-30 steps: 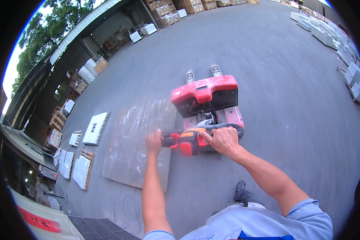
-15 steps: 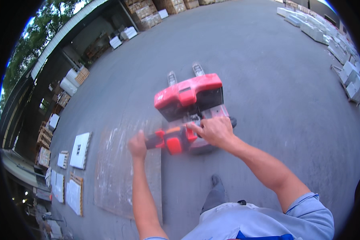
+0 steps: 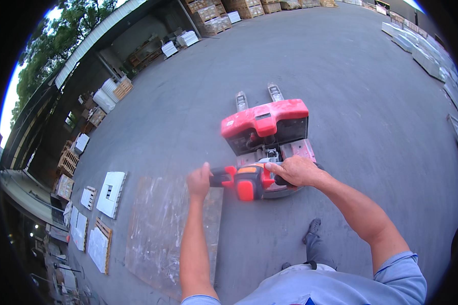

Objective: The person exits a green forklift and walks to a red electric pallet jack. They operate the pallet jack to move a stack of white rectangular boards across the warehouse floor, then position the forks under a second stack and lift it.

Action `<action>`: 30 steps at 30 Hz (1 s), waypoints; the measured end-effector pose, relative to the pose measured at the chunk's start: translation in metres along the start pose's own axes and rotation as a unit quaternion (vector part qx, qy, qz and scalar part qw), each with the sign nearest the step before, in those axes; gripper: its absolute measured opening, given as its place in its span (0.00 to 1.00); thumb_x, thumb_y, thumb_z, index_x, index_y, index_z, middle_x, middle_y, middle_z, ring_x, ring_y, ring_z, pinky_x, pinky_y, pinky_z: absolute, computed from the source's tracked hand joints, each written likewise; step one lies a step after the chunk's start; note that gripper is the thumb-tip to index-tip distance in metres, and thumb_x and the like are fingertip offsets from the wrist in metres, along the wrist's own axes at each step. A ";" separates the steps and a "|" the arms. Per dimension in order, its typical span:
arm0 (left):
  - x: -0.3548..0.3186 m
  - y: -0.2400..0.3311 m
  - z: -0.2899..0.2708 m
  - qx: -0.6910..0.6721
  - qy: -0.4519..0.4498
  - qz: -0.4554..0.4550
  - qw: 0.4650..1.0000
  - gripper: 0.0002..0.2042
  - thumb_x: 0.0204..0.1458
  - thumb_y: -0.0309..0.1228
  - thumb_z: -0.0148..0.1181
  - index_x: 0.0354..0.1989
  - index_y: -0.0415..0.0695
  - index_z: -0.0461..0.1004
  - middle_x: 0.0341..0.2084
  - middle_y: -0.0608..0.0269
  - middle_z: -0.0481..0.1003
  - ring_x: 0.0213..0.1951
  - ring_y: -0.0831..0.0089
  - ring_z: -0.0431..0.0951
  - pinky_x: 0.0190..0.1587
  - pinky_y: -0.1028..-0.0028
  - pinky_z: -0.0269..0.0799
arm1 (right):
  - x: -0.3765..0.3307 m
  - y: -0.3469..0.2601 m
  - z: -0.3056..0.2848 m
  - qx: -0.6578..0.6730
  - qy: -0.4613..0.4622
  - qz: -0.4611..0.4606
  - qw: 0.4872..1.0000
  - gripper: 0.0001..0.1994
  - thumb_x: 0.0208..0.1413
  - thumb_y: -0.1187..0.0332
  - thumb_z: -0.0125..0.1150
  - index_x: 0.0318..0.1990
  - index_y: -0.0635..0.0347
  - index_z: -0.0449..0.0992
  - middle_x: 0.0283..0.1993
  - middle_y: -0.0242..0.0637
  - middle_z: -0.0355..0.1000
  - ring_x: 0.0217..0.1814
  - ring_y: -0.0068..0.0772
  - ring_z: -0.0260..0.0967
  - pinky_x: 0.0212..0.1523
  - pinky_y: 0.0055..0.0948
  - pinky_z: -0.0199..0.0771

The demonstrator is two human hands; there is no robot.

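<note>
**Both hands on the tiller of a red pallet truck**

The left hand (image 3: 199,180) is curled around the left grip of the orange-and-black handle head (image 3: 249,181), and the right hand (image 3: 296,171) is wrapped over its right grip, knuckles up. The handle belongs to a red powered pallet truck (image 3: 265,126), which stands just beyond the hands with its two forks (image 3: 257,96) pointing away and bare. To steer it well, I judge both grips should stay firm and level, elbows loose, and the feet, one shoe (image 3: 312,230) near the truck, kept back from its base.

The floor is grey concrete (image 3: 351,76), open and wide. A pale scuffed slab (image 3: 168,229) lies near left; white panels (image 3: 111,193) lie further left, stacked pallets (image 3: 68,162) beyond, and more stacks (image 3: 249,7) at the far edge.
</note>
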State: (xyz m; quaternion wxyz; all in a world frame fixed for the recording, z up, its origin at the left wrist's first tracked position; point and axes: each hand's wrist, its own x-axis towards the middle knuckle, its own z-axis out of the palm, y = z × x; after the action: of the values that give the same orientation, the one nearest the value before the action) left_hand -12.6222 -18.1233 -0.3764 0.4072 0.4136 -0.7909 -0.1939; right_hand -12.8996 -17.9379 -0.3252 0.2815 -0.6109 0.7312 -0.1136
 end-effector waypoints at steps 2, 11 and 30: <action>0.036 -0.015 0.028 -0.024 -0.003 -0.005 1.000 0.27 0.61 0.46 0.50 0.16 0.36 0.78 0.10 0.57 0.71 0.17 0.70 0.72 0.27 0.67 0.67 | 0.040 0.021 -0.007 -0.077 0.100 -0.083 0.989 0.26 0.65 0.43 0.34 0.38 0.53 0.74 0.27 0.44 0.76 0.32 0.49 0.77 0.35 0.47 0.73; 0.175 -0.060 0.139 0.063 -0.051 -0.084 0.993 0.27 0.62 0.49 0.48 0.20 0.40 0.78 0.16 0.52 0.75 0.22 0.57 0.77 0.30 0.61 0.69 | 0.178 0.081 -0.071 -0.043 0.136 -0.062 0.988 0.40 0.64 0.34 0.32 0.25 0.59 0.81 0.24 0.48 0.76 0.31 0.53 0.76 0.35 0.48 0.73; 0.582 -0.233 0.439 0.086 -0.043 -0.002 0.995 0.24 0.60 0.47 0.47 0.22 0.43 0.80 0.20 0.47 0.76 0.25 0.44 0.76 0.32 0.53 0.69 | 0.649 0.252 -0.233 -0.065 0.133 0.064 0.987 0.41 0.61 0.29 0.29 0.26 0.53 0.83 0.28 0.45 0.78 0.36 0.48 0.77 0.40 0.44 0.73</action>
State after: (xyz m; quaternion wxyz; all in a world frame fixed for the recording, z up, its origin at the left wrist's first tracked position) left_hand -13.0495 -18.7449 -0.5047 0.3354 0.4398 -0.8207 -0.1434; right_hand -13.2983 -18.5428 -0.4408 0.1481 -0.5588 0.8059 -0.1282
